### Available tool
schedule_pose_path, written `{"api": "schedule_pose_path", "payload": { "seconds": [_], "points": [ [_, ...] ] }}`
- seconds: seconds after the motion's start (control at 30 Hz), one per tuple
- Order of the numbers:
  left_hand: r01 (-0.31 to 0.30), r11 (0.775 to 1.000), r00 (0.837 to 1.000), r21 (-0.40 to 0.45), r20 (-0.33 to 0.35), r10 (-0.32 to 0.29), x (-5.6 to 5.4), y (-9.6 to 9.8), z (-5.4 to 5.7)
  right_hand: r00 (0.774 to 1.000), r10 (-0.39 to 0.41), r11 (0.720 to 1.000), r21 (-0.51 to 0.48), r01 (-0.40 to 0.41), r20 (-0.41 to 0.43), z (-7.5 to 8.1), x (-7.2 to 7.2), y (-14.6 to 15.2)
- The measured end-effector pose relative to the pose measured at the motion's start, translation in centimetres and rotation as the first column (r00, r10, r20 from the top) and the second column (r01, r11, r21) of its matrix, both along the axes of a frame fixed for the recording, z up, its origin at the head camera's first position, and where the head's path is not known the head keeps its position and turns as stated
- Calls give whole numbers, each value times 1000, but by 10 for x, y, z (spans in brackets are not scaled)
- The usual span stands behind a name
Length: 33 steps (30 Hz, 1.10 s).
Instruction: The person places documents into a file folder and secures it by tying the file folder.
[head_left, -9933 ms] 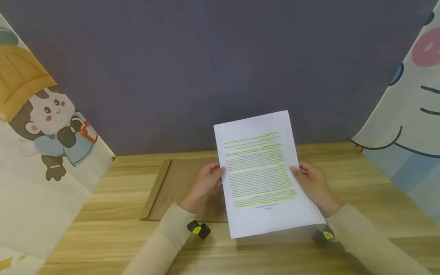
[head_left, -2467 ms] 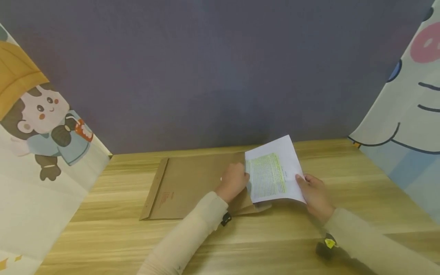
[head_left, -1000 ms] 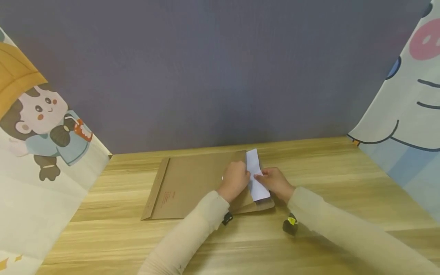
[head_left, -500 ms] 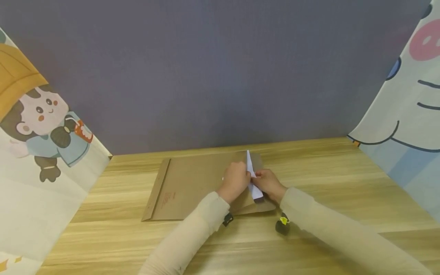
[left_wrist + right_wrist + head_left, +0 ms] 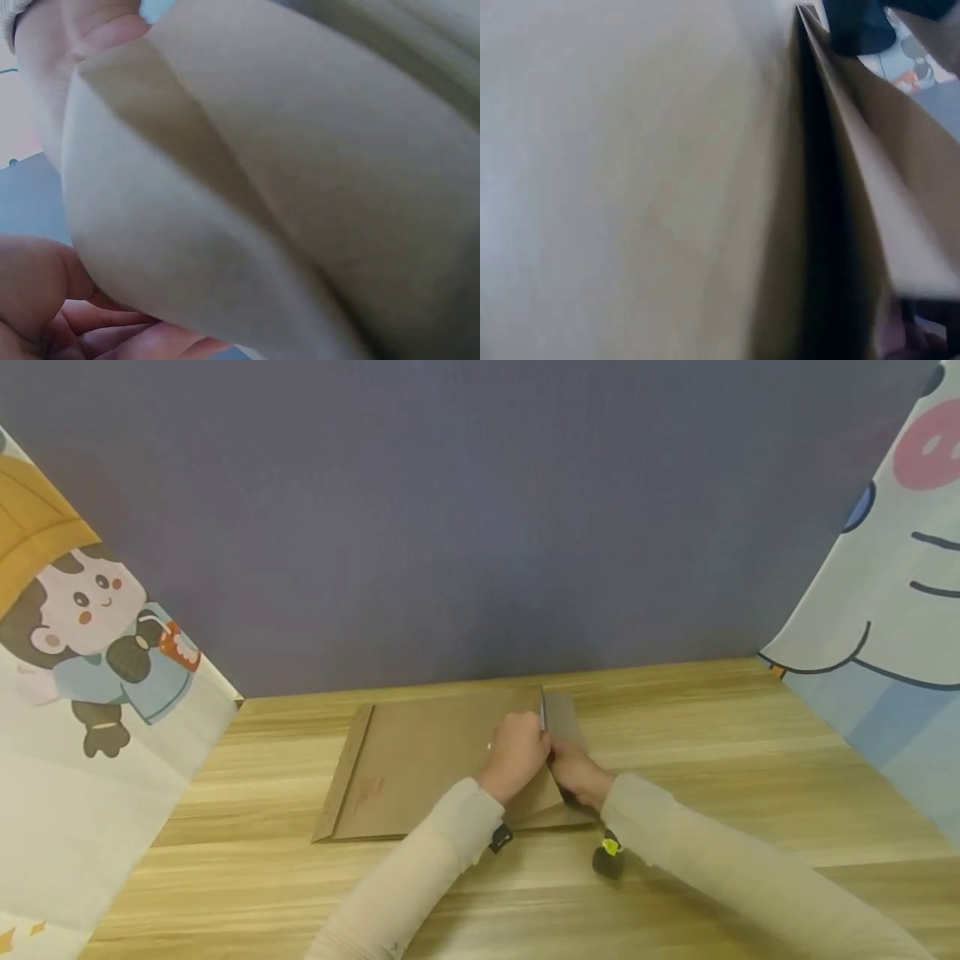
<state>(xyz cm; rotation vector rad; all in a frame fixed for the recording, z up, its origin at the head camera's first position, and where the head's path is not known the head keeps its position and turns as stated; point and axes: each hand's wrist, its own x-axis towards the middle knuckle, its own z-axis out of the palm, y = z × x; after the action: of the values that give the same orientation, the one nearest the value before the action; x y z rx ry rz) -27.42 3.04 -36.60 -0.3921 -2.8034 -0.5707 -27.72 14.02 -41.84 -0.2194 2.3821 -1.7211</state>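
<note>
A flat brown kraft envelope [image 5: 427, 752] lies on the table, its mouth towards the right. My left hand [image 5: 513, 756] grips the upper layer at that mouth and holds it raised. In the left wrist view, curled fingers [image 5: 45, 300] are at the envelope's edge. My right hand [image 5: 581, 774] reaches into the mouth, with its fingertips hidden by the envelope and the left hand. Only a thin white sliver of paper [image 5: 542, 717] shows at the opening. The right wrist view has the dark gap of the mouth [image 5: 825, 210] close up.
The wood-grain table [image 5: 712, 752] runs back to a dark grey panel [image 5: 480, 527]. Cartoon-printed sheets [image 5: 112, 635] stand at the left and right sides. A light flap [image 5: 564, 714] of the envelope lies beyond the mouth on the right.
The printed sheet, earlier held up in both hands, has slid leftwards into the envelope until only a sliver shows. My right hand has followed it left; the left hand keeps its grip.
</note>
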Motion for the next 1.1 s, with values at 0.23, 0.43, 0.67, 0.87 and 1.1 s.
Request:
{"api": "schedule_pose_path", "payload": {
  "seconds": [0.23, 0.43, 0.67, 0.87, 1.1],
  "points": [
    [6, 1000, 999, 29, 35, -7, -1, 2, 1, 997, 52, 998, -43, -50, 54, -1, 2, 4],
    [15, 999, 999, 49, 49, -17, -1, 1, -1, 968, 172, 973, -187, -137, 186, 7, 2, 27],
    [4, 999, 998, 41, 60, -6, -2, 0, -1, 992, 53, 992, -123, -39, 117, 11, 4, 67],
    [4, 999, 997, 37, 78, -7, -2, 0, -3, 977, 62, 998, -29, -57, 205, 6, 13, 82],
    [-10, 1000, 997, 24, 74, 9, -4, 2, -4, 954, 91, 992, -115, -61, 287, 2, 17, 85]
  ]
}}
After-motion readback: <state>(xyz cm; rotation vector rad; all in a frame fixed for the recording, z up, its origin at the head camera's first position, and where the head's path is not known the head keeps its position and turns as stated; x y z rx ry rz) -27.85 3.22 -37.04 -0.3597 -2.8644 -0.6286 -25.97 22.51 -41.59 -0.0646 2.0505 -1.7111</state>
